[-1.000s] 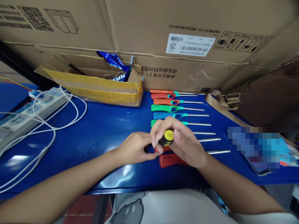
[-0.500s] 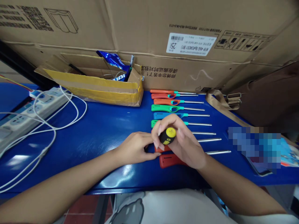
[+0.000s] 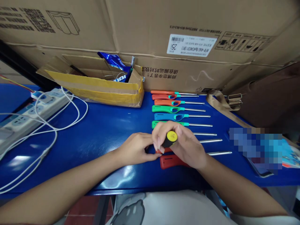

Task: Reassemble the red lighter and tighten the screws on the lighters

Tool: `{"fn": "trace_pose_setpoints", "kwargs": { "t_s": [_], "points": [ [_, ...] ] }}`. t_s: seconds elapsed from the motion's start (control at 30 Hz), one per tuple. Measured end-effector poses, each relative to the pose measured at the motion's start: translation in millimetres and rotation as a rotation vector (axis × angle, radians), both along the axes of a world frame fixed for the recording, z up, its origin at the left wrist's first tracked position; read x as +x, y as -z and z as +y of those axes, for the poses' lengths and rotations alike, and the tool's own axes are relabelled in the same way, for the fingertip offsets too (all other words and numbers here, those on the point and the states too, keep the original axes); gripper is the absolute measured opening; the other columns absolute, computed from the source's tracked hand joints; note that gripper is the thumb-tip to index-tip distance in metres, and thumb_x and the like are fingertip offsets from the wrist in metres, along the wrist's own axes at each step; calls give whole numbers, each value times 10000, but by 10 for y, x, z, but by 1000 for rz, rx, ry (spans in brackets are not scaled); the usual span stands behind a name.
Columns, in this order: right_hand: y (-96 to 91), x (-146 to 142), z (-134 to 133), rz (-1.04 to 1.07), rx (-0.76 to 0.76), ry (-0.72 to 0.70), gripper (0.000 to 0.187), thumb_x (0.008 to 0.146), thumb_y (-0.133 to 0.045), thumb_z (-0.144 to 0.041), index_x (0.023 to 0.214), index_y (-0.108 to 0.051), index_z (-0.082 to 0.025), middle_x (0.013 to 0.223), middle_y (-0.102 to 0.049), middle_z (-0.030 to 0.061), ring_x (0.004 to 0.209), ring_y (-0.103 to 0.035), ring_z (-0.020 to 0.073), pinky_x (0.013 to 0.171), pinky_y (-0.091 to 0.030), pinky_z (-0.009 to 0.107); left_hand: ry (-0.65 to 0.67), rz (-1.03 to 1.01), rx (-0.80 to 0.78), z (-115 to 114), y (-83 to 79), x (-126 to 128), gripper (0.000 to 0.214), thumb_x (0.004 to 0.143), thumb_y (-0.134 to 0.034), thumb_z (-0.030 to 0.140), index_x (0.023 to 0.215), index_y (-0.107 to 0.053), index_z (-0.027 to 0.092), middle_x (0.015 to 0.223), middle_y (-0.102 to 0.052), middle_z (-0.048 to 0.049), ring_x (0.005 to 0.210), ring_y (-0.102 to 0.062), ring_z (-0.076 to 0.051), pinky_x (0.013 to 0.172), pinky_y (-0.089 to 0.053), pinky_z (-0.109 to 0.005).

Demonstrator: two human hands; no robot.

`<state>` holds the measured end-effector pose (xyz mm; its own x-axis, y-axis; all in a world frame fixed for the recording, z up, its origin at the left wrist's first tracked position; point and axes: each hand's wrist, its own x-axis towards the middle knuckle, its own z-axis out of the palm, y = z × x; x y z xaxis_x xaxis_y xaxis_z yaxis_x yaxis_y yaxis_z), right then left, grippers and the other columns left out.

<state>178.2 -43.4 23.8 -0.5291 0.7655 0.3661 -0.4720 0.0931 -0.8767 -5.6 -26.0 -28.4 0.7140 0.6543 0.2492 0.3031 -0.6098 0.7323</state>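
Note:
My right hand [image 3: 188, 147] is wrapped round a screwdriver [image 3: 172, 137] with a black and yellow handle. The handle's yellow end faces up at me, while its shaft and tip are hidden. Under it lies an orange-red lighter [image 3: 167, 150], mostly covered by my fingers. My left hand [image 3: 137, 148] grips that lighter's left end between thumb and fingers. Closest to me is a red lighter [image 3: 172, 161], partly beneath my right hand. Farther back, several long-necked lighters lie in a row, among them a blue lighter [image 3: 165, 116] and a green lighter [image 3: 164, 108].
A yellow-taped carton [image 3: 98, 92] with a blue packet stands at the back left. On the left are a white power strip [image 3: 25, 114] and loose cables. A large cardboard box [image 3: 140, 28] walls the back. A phone [image 3: 261, 170] and brown strap [image 3: 217, 103] lie right.
My right hand and the screwdriver have moved slightly down toward me, and the handle's tilt has changed. More of the blue lighter shows. My left hand stays in place.

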Motion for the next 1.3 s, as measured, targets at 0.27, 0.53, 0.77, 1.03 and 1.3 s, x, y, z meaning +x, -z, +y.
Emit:
{"fn": "trace_pose_setpoints", "kwargs": {
  "t_s": [0.27, 0.53, 0.77, 1.03, 1.3],
  "points": [
    [-21, 9, 0, 5, 3, 1, 252, 1030, -439, -413, 1012, -585, -208, 918, -584, 48, 686, -479, 141, 633, -399, 303, -6, 3, 29, -1, 9, -3, 118, 796, -756, 217, 909, -739, 242, 779, -739, 33, 735, -708, -143, 734, -535, -225],
    [-23, -1, -4, 41, -8, -13, 204, 1004, -516, -415, 1034, -541, -215, 905, -587, 32, 685, -472, 130, 642, -404, 297, -9, 3, 4, 2, 5, 2, 148, 773, -764, 191, 912, -748, 241, 793, -753, 33, 721, -704, -142, 724, -535, -229],
    [-33, 6, 7, 27, -62, -5, 255, 1017, -457, -453, 1007, -545, -214, 850, -595, 26, 650, -467, 132, 603, -387, 285, 8, 23, -1, 5, -29, -1, 115, 802, -750, 226, 915, -748, 247, 797, -753, 33, 739, -708, -146, 715, -526, -221],
    [-81, 26, 12, 24, -38, -26, 318, 1008, -437, -457, 897, -580, -195, 784, -591, 33, 629, -481, 142, 603, -390, 301, 7, -2, 49, -4, -13, -1, 163, 809, -733, 211, 964, -742, 258, 848, -762, 23, 770, -709, -157, 720, -512, -233],
    [-63, 28, 9, -5, -41, -28, 449, 1046, -325, -478, 954, -632, -162, 816, -606, 63, 649, -496, 151, 591, -397, 304, 7, -4, 39, -3, 8, -1, 139, 810, -739, 213, 943, -746, 254, 849, -762, 25, 800, -717, -159, 728, -517, -229]
  ]
}}
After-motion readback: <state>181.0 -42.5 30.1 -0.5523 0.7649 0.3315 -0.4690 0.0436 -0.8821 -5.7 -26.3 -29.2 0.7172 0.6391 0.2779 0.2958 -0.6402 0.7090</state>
